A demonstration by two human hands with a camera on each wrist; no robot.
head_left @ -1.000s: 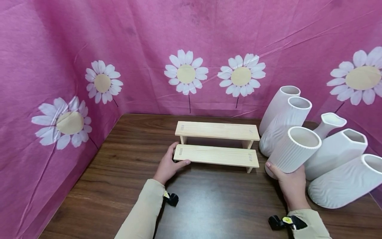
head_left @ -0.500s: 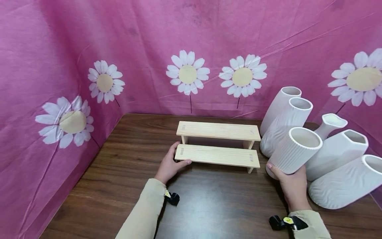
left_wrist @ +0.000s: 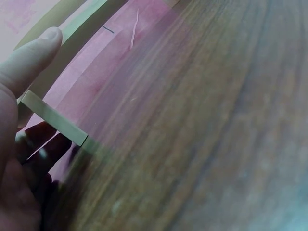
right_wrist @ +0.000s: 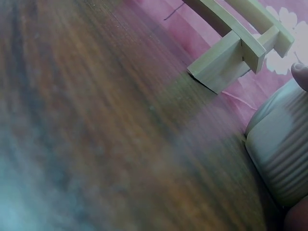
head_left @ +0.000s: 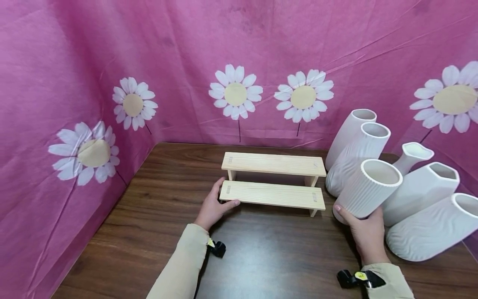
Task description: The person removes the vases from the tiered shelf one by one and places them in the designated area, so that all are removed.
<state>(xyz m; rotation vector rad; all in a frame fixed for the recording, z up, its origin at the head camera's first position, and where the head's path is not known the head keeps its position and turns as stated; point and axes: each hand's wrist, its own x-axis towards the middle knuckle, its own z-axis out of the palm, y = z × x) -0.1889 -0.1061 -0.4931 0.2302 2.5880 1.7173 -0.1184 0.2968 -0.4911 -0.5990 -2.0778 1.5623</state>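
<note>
A two-step wooden stand (head_left: pixel 272 193) of pale boards is on the brown table. My left hand (head_left: pixel 213 207) holds the left end of its lower step, thumb at the front edge. The left wrist view shows the thumb (left_wrist: pixel 30 60) against the board and fingers by the support leg (left_wrist: pixel 55 120). Farther right, my right hand (head_left: pixel 367 232) grips the lower part of a white ribbed vase (head_left: pixel 367 189), which stands on the table. Its ribbed side (right_wrist: pixel 284 149) and a thumb tip (right_wrist: pixel 301 72) show at the right edge of the right wrist view.
Several other white vases crowd around the ribbed one: two tall ones (head_left: pixel 345 135) behind, a narrow flared one (head_left: pixel 412 153), a faceted one (head_left: pixel 420 191) and a wavy one (head_left: pixel 429 230) to the right. A pink daisy-print cloth (head_left: pixel 179 83) hangs behind the table (head_left: pixel 149 216).
Both hands keep their hold, and the stand and vases stay in place. Only the head view has shifted slightly.
</note>
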